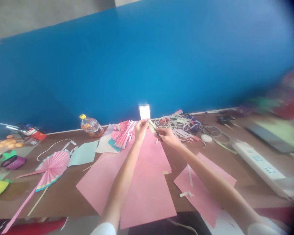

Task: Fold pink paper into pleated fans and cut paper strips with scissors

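Note:
Both my arms reach out over pink paper sheets (147,182) on a brown table (63,192). My left hand (140,128) pinches the lower edge of a small white paper piece (144,112) held upright. My right hand (166,135) is closed on a thin dark tool (158,134), perhaps scissors, with a pale paper strip (152,125) at its tip, right beside the left hand's fingers. A folded pink paper fan (123,132) lies just left of the hands.
An open pink fan on a stick (52,164) lies at the left, near a light blue sheet (83,153) and a drink bottle (91,126). Paper strips and cables (186,125) pile behind. A white power strip (259,163) sits right. A blue wall (147,58) stands behind.

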### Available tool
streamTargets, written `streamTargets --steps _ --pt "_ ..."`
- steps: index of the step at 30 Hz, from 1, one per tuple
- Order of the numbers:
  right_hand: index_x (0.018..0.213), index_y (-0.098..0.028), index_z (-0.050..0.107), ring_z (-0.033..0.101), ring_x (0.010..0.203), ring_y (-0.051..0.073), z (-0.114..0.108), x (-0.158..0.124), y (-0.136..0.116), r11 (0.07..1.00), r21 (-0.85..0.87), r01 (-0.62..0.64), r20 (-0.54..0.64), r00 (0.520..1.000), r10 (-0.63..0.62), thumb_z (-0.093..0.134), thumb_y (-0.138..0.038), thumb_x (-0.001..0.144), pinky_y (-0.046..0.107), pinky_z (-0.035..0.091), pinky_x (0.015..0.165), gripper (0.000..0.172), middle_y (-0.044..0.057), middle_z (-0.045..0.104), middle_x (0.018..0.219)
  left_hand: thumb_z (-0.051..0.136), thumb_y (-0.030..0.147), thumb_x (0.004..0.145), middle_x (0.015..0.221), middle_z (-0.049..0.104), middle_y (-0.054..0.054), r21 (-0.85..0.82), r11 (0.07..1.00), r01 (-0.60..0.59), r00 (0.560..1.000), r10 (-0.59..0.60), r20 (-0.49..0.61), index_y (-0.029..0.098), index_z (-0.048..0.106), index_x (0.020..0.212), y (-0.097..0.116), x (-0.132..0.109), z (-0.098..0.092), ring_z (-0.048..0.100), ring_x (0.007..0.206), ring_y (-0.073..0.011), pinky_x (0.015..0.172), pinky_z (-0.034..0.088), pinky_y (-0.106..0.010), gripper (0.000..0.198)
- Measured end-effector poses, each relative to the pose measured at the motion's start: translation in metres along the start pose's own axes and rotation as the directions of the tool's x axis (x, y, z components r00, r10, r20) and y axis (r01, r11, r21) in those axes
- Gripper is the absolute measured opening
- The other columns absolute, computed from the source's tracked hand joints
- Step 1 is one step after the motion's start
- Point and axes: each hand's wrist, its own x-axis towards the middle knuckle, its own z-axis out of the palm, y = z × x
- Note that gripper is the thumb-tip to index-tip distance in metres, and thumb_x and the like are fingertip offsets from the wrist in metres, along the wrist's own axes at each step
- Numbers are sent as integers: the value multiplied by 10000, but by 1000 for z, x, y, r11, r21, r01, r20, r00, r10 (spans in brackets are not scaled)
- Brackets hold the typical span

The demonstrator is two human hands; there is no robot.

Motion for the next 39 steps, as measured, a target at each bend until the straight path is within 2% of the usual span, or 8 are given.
streamTargets --steps 11,17,23,26,29,32,35,39 --pt "1057 -102 699 500 468 117 -5 5 5 1000 -11 26 -96 995 -27 697 -402 719 252 411 469 452 -30 537 514 769 400 702 854 698 -67 53 998 33 996 -37 83 148 657 900 5 10 -17 649 746 -149 688 519 -272 340" --pt "1008 -126 671 490 442 111 -35 16 5 998 62 -16 -341 939 36 666 -365 686 245 373 423 401 -1 595 589 703 348 736 898 705 -82 378 926 -16 999 30 -32 158 683 902 19 28 -78 659 817 -188 715 512 -276 253" --pt "984 -133 664 481 422 113 -53 21 10 998 27 -49 -371 927 55 675 -349 678 237 345 404 375 -7 587 556 589 186 775 880 721 -83 820 570 42 985 116 -131 169 682 802 14 33 -156 652 871 -245 859 479 -384 98" --pt "1039 -128 645 491 423 121 -55 22 13 993 -5 -117 -379 919 106 694 -332 658 230 327 393 435 4 606 558 634 164 760 821 698 -90 854 516 74 973 151 -175 149 651 774 16 31 -172 624 885 -284 895 447 -440 26" --pt "1024 -131 645 496 429 121 -60 21 12 993 -16 -115 -408 908 98 694 -318 657 226 327 394 415 10 609 563 655 201 781 827 669 -93 870 490 49 966 200 -166 144 635 816 22 30 -161 587 960 -299 960 405 -445 71" --pt "986 -135 649 516 450 127 -69 22 11 994 -17 -104 -455 886 85 686 -285 642 220 327 400 377 9 605 556 631 257 804 887 662 -93 886 463 -5 975 199 -99 177 639 873 25 28 -128 596 926 -264 910 431 -386 105" --pt "990 -139 648 520 454 125 -77 24 12 993 -16 -121 -507 856 96 672 -257 626 214 321 399 384 5 607 553 646 285 783 860 679 -60 897 440 -42 983 -144 117 217 641 956 19 19 -88 610 723 -211 729 452 -315 187" --pt "979 -145 646 527 457 120 -81 26 15 993 -7 -114 -534 840 92 679 -263 626 204 321 400 373 7 617 559 740 257 666 739 672 -30 929 356 -105 857 -442 266 203 638 726 -1 4 -49 587 618 -183 609 418 -277 131"
